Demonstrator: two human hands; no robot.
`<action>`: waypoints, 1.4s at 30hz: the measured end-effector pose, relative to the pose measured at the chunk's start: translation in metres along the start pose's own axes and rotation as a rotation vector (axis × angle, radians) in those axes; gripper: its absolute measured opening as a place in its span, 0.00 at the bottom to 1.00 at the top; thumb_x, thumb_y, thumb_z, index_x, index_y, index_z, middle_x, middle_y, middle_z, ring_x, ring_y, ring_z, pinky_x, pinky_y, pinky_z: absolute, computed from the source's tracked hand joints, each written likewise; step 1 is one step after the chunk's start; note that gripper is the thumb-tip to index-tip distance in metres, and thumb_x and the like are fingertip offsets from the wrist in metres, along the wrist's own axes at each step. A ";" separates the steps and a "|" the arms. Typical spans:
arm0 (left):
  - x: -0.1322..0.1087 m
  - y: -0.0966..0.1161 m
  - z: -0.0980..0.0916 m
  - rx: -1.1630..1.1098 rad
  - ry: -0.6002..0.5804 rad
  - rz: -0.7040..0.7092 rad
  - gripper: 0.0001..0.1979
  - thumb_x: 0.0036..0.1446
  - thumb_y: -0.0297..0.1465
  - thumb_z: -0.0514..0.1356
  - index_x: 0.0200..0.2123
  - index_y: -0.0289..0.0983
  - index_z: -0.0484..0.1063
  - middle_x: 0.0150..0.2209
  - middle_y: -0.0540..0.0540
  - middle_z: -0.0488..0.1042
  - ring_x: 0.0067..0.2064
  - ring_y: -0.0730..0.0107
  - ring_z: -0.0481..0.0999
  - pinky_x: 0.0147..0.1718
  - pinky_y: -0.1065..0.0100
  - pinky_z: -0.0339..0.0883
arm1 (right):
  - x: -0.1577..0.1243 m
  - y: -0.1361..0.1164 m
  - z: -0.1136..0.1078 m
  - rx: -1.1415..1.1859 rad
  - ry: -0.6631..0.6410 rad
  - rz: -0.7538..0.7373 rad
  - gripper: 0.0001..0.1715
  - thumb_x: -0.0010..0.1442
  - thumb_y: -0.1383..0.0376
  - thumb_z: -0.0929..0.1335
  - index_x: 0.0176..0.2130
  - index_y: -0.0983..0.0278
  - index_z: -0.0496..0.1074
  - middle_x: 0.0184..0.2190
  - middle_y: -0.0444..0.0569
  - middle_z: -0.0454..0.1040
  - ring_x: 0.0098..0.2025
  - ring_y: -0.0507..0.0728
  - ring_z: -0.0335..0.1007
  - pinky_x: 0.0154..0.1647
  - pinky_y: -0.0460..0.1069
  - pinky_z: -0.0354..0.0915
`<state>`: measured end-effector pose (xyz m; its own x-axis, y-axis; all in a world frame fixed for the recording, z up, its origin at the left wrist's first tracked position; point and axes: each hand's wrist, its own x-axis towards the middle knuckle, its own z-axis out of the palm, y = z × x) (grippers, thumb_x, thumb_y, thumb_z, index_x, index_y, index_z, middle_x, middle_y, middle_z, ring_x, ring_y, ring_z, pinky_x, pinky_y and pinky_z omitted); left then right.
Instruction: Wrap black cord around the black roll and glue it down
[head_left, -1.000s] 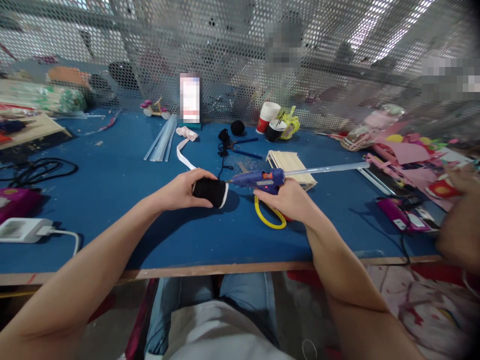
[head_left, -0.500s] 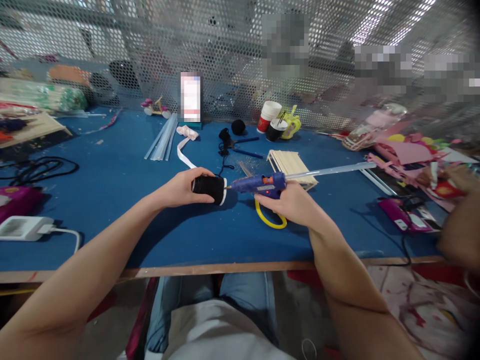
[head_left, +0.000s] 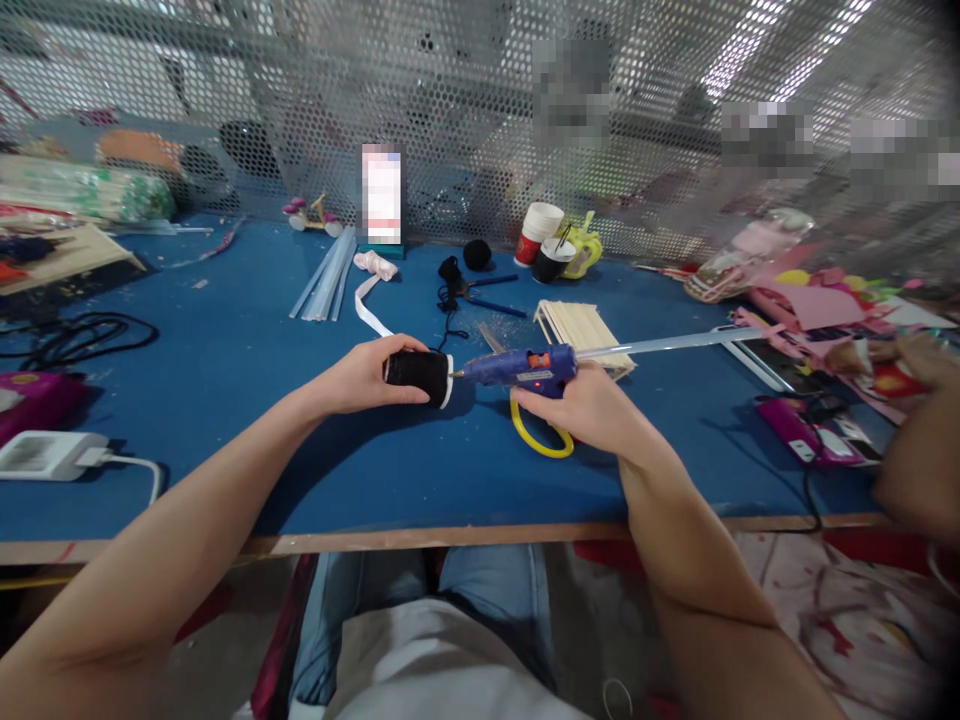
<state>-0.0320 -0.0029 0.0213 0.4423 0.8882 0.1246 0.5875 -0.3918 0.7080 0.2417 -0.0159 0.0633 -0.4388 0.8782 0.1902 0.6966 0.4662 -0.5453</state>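
Cup [head_left: 418, 378] in the left hand [head_left: 371, 375], glue gun [head_left: 517, 367] in the right hand [head_left: 589, 400]

Holding the black cup on its side over the middle of the blue table [head_left: 360, 490], left thumb on the near side, fingers on the far side: a closed grip, probably to stop any rolling and to turn the white edge [head_left: 449, 380] toward the nozzle [head_left: 458, 375]. Gripping the glue gun by its handle, right hand wrapped round it, barrel pointing left, perhaps for careful aim. Nozzle touching the edge or just beside it (cannot tell which, nor whether squeezing the trigger). Sticking out to the right from the gun's rear: a long glue stick [head_left: 660, 344].

Below the gun, close to the right hand: yellow-handled scissors [head_left: 532, 442]. Behind that hand: a small wooden stand [head_left: 581, 325]. Behind the cup: white ribbon [head_left: 367, 315] and black yarn [head_left: 449, 285]. Rather tight, then, for moving backward. More room toward the body, as far as the pale front edge [head_left: 375, 541]. Tight for the long glue stick too, with pink craft pieces [head_left: 795, 310] near its far end and another person's hand [head_left: 928, 362] beyond.
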 end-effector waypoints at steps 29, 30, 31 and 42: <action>0.001 0.001 0.001 0.010 0.006 0.014 0.28 0.44 0.45 0.61 0.47 0.38 0.64 0.42 0.46 0.72 0.40 0.65 0.72 0.38 0.67 0.66 | -0.001 -0.001 -0.005 0.119 -0.052 0.085 0.18 0.51 0.56 0.66 0.18 0.63 0.62 0.13 0.41 0.63 0.17 0.49 0.59 0.21 0.46 0.59; 0.001 0.000 0.001 0.005 0.007 0.022 0.28 0.44 0.44 0.62 0.47 0.38 0.64 0.42 0.46 0.72 0.40 0.64 0.72 0.38 0.67 0.66 | -0.001 -0.001 -0.006 0.167 -0.056 0.103 0.18 0.52 0.56 0.66 0.18 0.64 0.62 0.12 0.41 0.64 0.16 0.49 0.60 0.20 0.46 0.60; 0.001 0.000 0.001 -0.001 0.009 0.028 0.28 0.44 0.44 0.62 0.47 0.38 0.64 0.42 0.46 0.71 0.40 0.64 0.72 0.38 0.67 0.66 | 0.000 0.000 -0.006 0.214 -0.051 0.117 0.18 0.52 0.55 0.66 0.19 0.64 0.63 0.12 0.41 0.64 0.16 0.49 0.60 0.19 0.46 0.60; 0.001 0.001 0.003 -0.007 0.037 0.041 0.29 0.44 0.44 0.62 0.48 0.37 0.64 0.44 0.44 0.71 0.42 0.62 0.72 0.40 0.65 0.66 | 0.017 0.029 -0.023 0.409 0.172 0.178 0.16 0.51 0.56 0.67 0.28 0.68 0.73 0.23 0.47 0.71 0.23 0.48 0.63 0.25 0.45 0.62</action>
<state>-0.0287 -0.0037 0.0199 0.4407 0.8796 0.1789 0.5644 -0.4265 0.7068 0.2676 0.0155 0.0692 -0.2091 0.9615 0.1781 0.4569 0.2571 -0.8515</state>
